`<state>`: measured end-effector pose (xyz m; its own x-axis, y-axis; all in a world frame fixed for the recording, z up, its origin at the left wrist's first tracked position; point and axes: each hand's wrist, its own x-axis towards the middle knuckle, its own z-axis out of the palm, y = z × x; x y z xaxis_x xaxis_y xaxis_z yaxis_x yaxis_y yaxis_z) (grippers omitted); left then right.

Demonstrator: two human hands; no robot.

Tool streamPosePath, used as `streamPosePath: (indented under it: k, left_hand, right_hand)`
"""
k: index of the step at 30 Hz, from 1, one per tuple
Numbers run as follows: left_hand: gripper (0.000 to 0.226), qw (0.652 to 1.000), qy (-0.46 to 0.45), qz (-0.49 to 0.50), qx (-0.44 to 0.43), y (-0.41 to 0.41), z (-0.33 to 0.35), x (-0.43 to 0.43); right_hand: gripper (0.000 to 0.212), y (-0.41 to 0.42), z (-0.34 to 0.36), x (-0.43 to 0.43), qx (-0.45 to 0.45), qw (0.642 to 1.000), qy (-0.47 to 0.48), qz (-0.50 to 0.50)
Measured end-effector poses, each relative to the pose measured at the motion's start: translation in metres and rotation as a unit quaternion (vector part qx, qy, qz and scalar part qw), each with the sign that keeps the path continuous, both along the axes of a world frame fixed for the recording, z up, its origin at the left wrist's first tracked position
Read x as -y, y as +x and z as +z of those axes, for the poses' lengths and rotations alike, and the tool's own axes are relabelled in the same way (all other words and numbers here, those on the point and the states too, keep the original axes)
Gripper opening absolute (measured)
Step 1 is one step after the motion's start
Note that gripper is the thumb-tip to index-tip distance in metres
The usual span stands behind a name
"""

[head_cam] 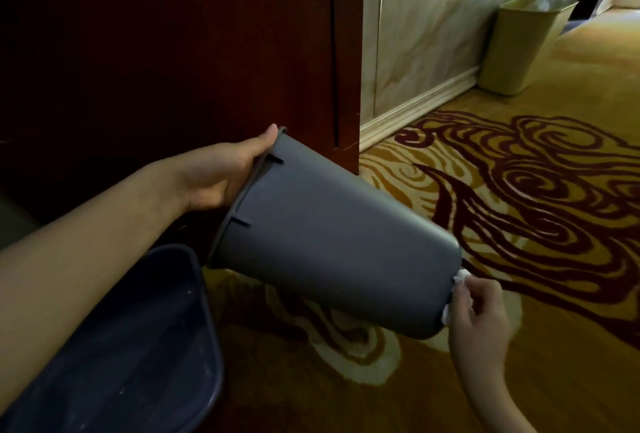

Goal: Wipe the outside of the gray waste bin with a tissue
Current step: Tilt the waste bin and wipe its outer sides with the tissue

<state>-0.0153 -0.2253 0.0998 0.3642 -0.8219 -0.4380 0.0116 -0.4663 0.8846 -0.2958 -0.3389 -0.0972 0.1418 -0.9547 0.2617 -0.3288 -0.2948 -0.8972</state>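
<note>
The gray waste bin point(329, 235) is held tilted on its side above the carpet, its rim to the upper left and its base to the lower right. My left hand point(221, 176) grips the rim, thumb on the top edge and fingers hidden inside. My right hand point(479, 314) presses a crumpled white tissue point(460, 280) against the bin's base; only scraps of the tissue show between my fingers and the bin.
A dark blue bin point(194, 294) stands open at the lower left under my forearm. A dark wooden cabinet point(207, 51) rises behind. A beige bin point(519, 48) stands by the marble wall point(426, 51) at the far right. Patterned carpet point(519, 190) covers the floor.
</note>
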Motion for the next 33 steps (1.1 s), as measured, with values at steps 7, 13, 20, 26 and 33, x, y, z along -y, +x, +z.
streamPosePath:
  k: [7,13,20,26,33]
  left_hand:
    - [0.044,0.983,0.027,0.129,0.125,0.0,-0.006,0.019]
    - [0.031,0.983,-0.026,0.168,0.063,-0.01,-0.005,0.015]
    - [0.03,0.993,-0.03,0.108,-0.021,-0.025,0.01,0.019]
    - [0.027,0.995,0.001,0.062,-0.081,-0.03,0.019,0.014]
    - [0.025,0.995,0.02,0.04,-0.086,-0.032,0.02,0.012]
  right_hand:
    - [0.02,-0.001,-0.002,-0.019,0.016,1.0,0.016,0.015]
    - [0.005,-0.004,0.033,0.003,0.012,1.0,-0.025,0.002]
    - [0.006,0.051,0.105,-0.056,0.023,0.954,-0.137,0.264]
    - [0.017,0.095,0.143,-0.075,0.025,0.899,-0.218,0.378]
    - [0.018,0.082,0.134,-0.087,-0.062,0.845,-0.313,0.429]
